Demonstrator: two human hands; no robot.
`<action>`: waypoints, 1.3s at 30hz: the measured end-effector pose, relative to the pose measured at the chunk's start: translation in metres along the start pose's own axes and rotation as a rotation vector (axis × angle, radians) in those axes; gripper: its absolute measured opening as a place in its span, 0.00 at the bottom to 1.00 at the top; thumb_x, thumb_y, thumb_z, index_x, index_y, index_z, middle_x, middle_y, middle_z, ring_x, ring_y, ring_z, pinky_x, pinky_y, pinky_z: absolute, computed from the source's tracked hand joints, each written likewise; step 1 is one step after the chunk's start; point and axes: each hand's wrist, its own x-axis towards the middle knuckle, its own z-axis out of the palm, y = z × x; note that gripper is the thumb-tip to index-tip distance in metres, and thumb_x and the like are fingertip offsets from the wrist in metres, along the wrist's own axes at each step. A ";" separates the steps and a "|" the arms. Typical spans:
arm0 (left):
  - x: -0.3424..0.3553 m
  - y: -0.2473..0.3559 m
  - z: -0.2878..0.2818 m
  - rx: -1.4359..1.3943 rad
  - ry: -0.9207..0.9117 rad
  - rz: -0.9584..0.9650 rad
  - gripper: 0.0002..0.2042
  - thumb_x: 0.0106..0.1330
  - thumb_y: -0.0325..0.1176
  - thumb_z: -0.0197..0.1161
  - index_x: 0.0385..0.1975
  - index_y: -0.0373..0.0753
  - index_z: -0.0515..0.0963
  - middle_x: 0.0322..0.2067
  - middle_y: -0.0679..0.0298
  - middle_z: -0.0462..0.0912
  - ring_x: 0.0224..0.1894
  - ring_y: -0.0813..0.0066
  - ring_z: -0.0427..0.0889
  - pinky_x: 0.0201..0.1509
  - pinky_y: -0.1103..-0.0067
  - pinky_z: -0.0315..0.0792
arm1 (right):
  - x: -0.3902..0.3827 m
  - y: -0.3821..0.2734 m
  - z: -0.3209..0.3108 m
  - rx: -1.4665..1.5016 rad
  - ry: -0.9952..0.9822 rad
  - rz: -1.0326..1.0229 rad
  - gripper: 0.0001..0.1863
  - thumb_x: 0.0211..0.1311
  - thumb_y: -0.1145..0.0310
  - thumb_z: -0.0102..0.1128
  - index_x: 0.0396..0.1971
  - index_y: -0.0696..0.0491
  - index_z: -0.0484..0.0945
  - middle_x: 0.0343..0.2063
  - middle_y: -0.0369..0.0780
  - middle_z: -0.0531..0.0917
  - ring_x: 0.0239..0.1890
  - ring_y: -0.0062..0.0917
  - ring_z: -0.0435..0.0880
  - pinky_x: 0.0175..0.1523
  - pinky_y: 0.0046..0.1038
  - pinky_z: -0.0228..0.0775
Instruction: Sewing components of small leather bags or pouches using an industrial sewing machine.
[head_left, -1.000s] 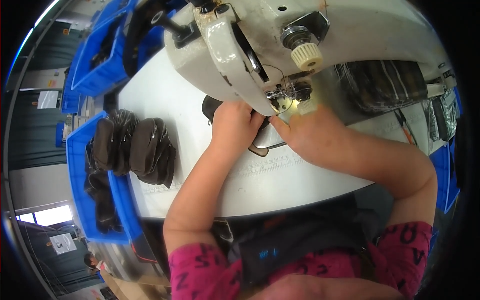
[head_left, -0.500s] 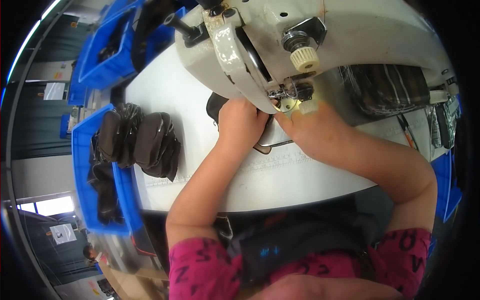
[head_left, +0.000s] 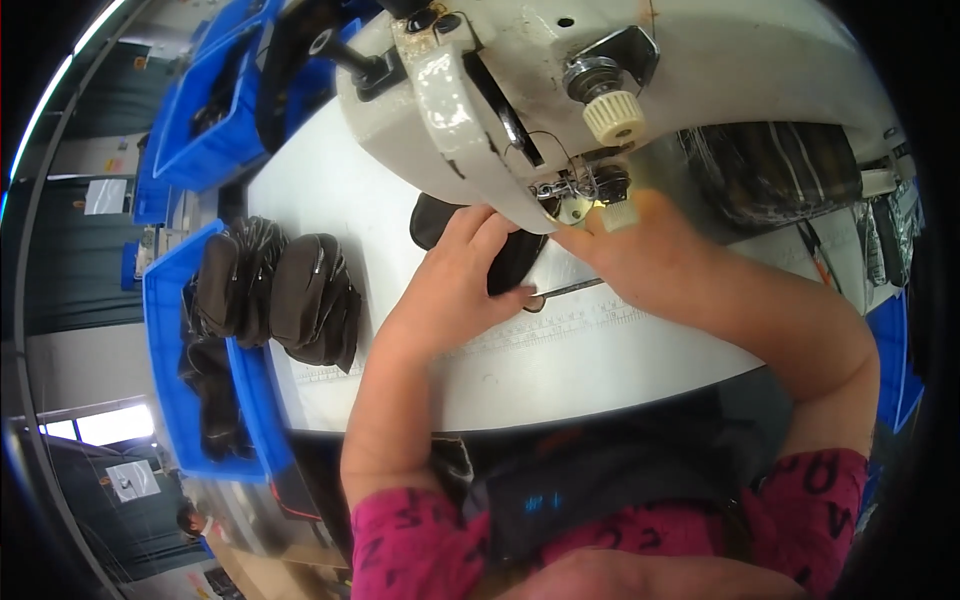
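Observation:
A dark fabric piece (head_left: pixel 517 262) lies on the white sewing table under the head of a sewing machine (head_left: pixel 455 110). My left hand (head_left: pixel 455 275) arches over it, fingers at its far side and thumb bent round to its near edge. Along that edge runs a thin dark strip with a small tan end (head_left: pixel 535 304). My right hand (head_left: pixel 645 255) is closed by the presser foot (head_left: pixel 577 205), thumb and fingertips down at the work's right side. Its fingertips are partly hidden by the machine's cream knob.
Stacked dark zippered pouches (head_left: pixel 312 300) stand on the left table edge, beside a blue bin (head_left: pixel 160 350) holding more. More blue bins (head_left: pixel 215 125) are at the far left. Plastic-wrapped dark goods (head_left: pixel 770 175) and thread snips (head_left: pixel 818 255) lie right. Another person is far off, lower left.
My left hand has shifted left and toward me, its thumb spreading away from the fingers and uncovering more of the dark fabric piece. My right hand stays by the presser foot.

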 end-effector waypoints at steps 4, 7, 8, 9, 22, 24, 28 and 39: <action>-0.002 -0.003 0.001 0.114 0.023 0.050 0.31 0.52 0.25 0.71 0.60 0.41 0.75 0.57 0.54 0.79 0.59 0.50 0.78 0.61 0.64 0.75 | 0.001 0.000 -0.008 0.063 -0.005 -0.070 0.17 0.55 0.72 0.62 0.46 0.54 0.81 0.19 0.37 0.83 0.24 0.32 0.86 0.28 0.34 0.74; -0.005 0.002 0.003 0.115 0.019 0.036 0.31 0.52 0.26 0.69 0.61 0.41 0.75 0.57 0.54 0.78 0.57 0.50 0.79 0.58 0.64 0.77 | 0.000 -0.007 -0.007 0.108 -0.024 -0.040 0.18 0.55 0.71 0.62 0.47 0.56 0.81 0.20 0.38 0.83 0.24 0.32 0.87 0.27 0.34 0.75; -0.005 0.006 0.004 0.107 0.009 0.030 0.31 0.52 0.27 0.70 0.62 0.42 0.75 0.57 0.54 0.78 0.56 0.50 0.79 0.57 0.64 0.77 | 0.000 -0.009 -0.007 0.144 -0.029 -0.014 0.18 0.55 0.71 0.62 0.46 0.57 0.81 0.20 0.38 0.83 0.24 0.32 0.87 0.27 0.34 0.75; -0.006 0.010 0.006 0.104 0.009 0.030 0.31 0.52 0.27 0.70 0.62 0.42 0.75 0.57 0.54 0.78 0.56 0.50 0.79 0.57 0.64 0.77 | -0.001 -0.011 -0.008 0.143 -0.031 -0.014 0.18 0.55 0.71 0.62 0.46 0.57 0.81 0.20 0.38 0.83 0.24 0.32 0.87 0.27 0.34 0.75; 0.005 0.018 0.033 0.372 0.256 0.143 0.20 0.51 0.21 0.67 0.47 0.37 0.84 0.43 0.60 0.78 0.45 0.56 0.80 0.43 0.67 0.78 | -0.001 -0.016 -0.005 0.088 -0.047 -0.042 0.13 0.56 0.71 0.62 0.41 0.58 0.81 0.21 0.38 0.84 0.23 0.30 0.86 0.26 0.33 0.74; 0.007 0.016 0.035 0.390 0.271 0.175 0.19 0.51 0.20 0.67 0.46 0.36 0.84 0.41 0.60 0.78 0.43 0.56 0.80 0.41 0.65 0.78 | -0.001 -0.016 -0.006 0.089 -0.066 -0.038 0.12 0.56 0.71 0.62 0.40 0.58 0.81 0.21 0.38 0.84 0.23 0.30 0.86 0.27 0.33 0.73; 0.007 0.015 0.033 0.394 0.240 0.173 0.19 0.51 0.20 0.66 0.46 0.36 0.85 0.41 0.60 0.78 0.43 0.56 0.80 0.40 0.65 0.78 | -0.002 -0.016 0.000 0.102 -0.049 -0.034 0.12 0.56 0.71 0.62 0.39 0.57 0.81 0.21 0.38 0.84 0.24 0.30 0.87 0.27 0.34 0.74; 0.008 0.013 0.020 0.342 0.142 0.177 0.24 0.51 0.25 0.68 0.52 0.39 0.85 0.53 0.59 0.82 0.55 0.54 0.82 0.50 0.66 0.82 | -0.002 -0.017 -0.007 0.129 -0.067 -0.007 0.11 0.54 0.71 0.63 0.38 0.56 0.81 0.23 0.39 0.84 0.26 0.32 0.87 0.29 0.36 0.75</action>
